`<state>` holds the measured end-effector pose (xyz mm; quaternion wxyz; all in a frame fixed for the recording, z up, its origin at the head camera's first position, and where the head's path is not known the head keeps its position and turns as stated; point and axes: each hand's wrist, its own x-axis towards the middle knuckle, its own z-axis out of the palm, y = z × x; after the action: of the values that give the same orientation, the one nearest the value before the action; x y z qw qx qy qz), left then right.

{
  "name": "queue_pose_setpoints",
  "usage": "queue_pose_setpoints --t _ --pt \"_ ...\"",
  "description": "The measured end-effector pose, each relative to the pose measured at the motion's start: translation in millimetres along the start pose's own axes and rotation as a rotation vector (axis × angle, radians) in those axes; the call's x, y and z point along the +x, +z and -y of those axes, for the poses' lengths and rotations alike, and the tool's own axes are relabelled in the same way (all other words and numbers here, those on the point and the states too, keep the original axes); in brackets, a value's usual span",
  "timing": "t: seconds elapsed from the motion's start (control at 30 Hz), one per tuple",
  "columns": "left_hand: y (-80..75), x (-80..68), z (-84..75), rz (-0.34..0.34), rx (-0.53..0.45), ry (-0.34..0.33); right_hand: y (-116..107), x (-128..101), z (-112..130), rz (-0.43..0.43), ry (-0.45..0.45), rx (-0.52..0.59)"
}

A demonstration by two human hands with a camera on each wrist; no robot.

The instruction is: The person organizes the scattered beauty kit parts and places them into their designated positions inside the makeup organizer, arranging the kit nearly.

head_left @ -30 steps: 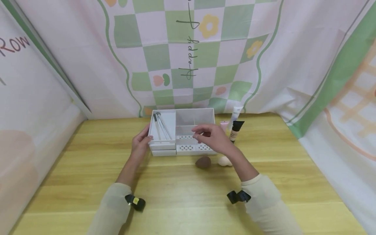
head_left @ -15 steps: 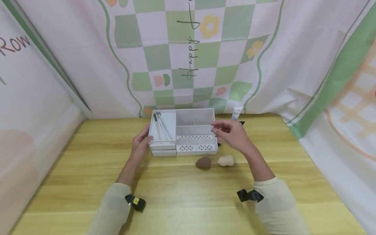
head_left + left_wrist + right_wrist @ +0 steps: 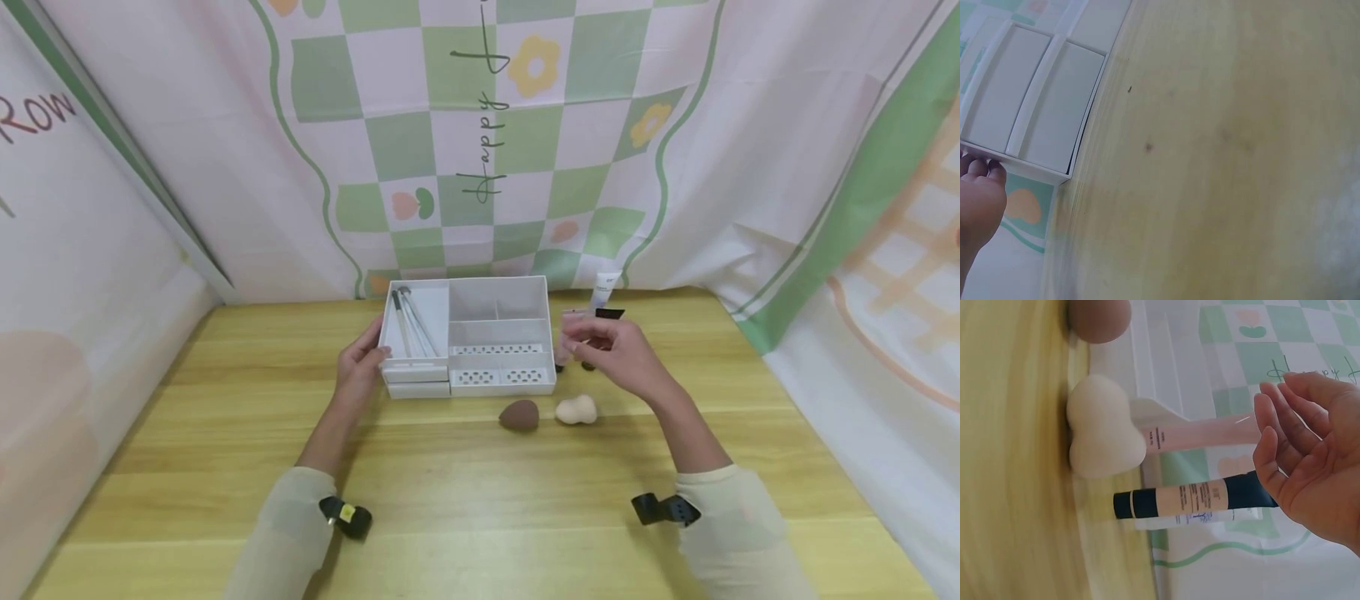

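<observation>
In the head view a white makeup organizer (image 3: 498,332) stands on the table with makeup brushes (image 3: 408,323) in its left compartment. My left hand (image 3: 360,364) holds its left side, thumb at the front corner; the left wrist view shows curled fingers (image 3: 979,167) against that side. My right hand (image 3: 618,354) hovers over the upright tubes, its fingers loosely bent and holding nothing. Those tubes are a pink one (image 3: 1210,433), a beige foundation tube (image 3: 1191,499) with black ends, and a white one (image 3: 604,289). Whether my fingertips touch the pink tube cannot be told.
A brown makeup sponge (image 3: 520,416) and a cream makeup sponge (image 3: 577,410) lie before the organizer's right front. Behind everything hangs a checkered cloth (image 3: 465,142) at the table's (image 3: 480,517) far edge. Two small drawers (image 3: 1063,103) are in the organizer's front.
My right hand has moved right, from above the organizer to the tubes, uncovering the right compartments and the cream sponge. The left hand has stayed on the organizer's side.
</observation>
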<state>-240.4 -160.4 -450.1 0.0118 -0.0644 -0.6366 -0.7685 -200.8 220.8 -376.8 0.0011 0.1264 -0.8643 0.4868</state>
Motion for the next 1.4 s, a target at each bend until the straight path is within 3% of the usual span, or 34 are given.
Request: queue_pose_setpoints --t 0.47,1.1,1.4 --pt "-0.2 0.5 -1.1 0.006 0.003 0.001 -3.4 -15.1 -16.6 0.103 -0.049 -0.168" --pt "0.5 1.0 -2.1 0.001 -0.012 -0.007 -2.2 -22.8 -46.7 0.270 0.044 -0.261" --pt "-0.1 0.3 -1.3 0.007 0.016 -0.012 1.6 -21.6 -54.5 0.299 0.047 -0.304"
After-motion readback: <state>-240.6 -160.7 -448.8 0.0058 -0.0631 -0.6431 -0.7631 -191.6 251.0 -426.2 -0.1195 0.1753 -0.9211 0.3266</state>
